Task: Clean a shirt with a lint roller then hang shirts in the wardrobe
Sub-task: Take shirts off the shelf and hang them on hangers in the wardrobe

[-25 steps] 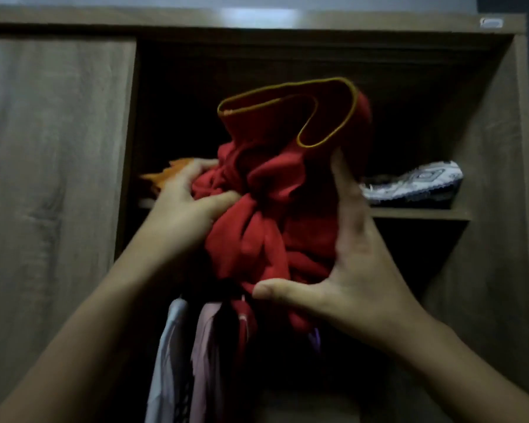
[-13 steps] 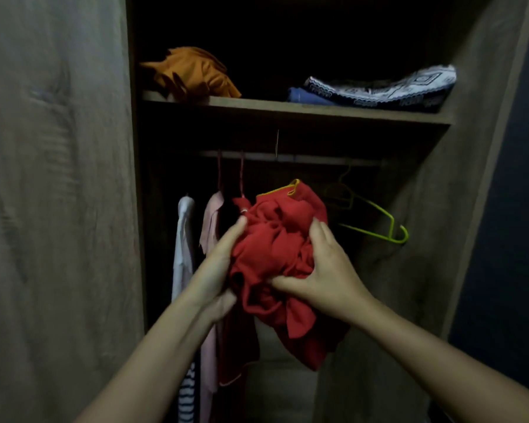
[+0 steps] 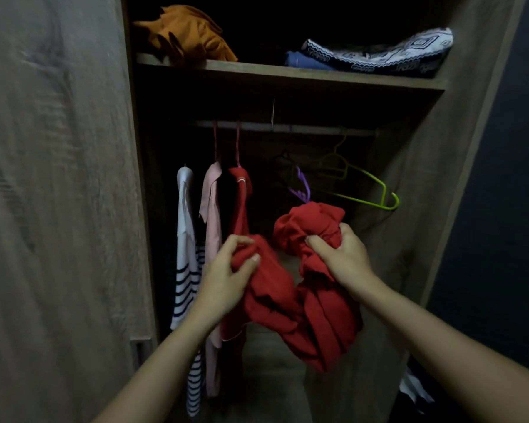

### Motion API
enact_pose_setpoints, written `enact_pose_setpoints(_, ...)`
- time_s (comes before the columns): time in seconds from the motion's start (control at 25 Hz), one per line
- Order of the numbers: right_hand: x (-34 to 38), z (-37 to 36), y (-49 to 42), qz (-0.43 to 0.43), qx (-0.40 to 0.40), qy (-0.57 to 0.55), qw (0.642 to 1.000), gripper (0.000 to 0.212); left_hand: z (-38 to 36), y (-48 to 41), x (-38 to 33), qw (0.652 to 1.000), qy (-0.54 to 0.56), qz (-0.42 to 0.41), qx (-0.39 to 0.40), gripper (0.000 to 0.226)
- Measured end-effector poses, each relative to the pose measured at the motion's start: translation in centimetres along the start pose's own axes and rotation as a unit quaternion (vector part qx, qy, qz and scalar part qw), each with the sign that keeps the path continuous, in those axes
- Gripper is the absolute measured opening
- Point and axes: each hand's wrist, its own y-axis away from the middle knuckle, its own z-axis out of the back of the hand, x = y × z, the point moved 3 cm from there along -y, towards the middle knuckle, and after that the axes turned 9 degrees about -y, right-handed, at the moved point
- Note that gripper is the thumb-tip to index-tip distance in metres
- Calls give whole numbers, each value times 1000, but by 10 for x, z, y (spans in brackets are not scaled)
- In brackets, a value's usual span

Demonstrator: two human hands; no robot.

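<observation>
Red shirt [image 3: 303, 288] was one tight bundle btwn both hands 0.5 s ago; now pulled apart into two bunches w/ a sagging span btwn them. Left hand [image 3: 226, 279] moved left & down, pinching one end in front of the hanging red garment [image 3: 240, 206]. Right hand [image 3: 341, 257] shifted right, fist closed on the other bunch. Shirt sits lower vs 1 s ago, when it was up at shelf [image 3: 287, 76] level. Purple hanger [image 3: 301, 186] now uncovered above the right bunch
</observation>
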Motion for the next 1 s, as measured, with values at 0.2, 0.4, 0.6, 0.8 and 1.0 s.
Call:
enact_pose_setpoints(0.2, -13, 17, -4, -40, 6, 140, 989, 59, 19, 1, -19, 882, -405, -149, -189, 18)
enact_pose_setpoints(0.4, -18, 4, 8, 14, 142, 185, 972, 62, -5, -3, -60, 951, -146, -255, -94, 19)
enact_pose_setpoints(0.6, -5, 0, 26, 123, 252, -119, 953, 36, -20, -16, -73, 965, -56, -213, -142, 7)
enact_pose_setpoints(0.8, -39, 4, 30, 231, 228, 109, 940, 14, -25, -14, -64, 973, -34, -170, -150, 5)
enact_pose_setpoints(1.0, -77, -8, 59, 117, 295, 53, 947, 38, 5, -30, -63, 980, 49, -119, -154, 10)
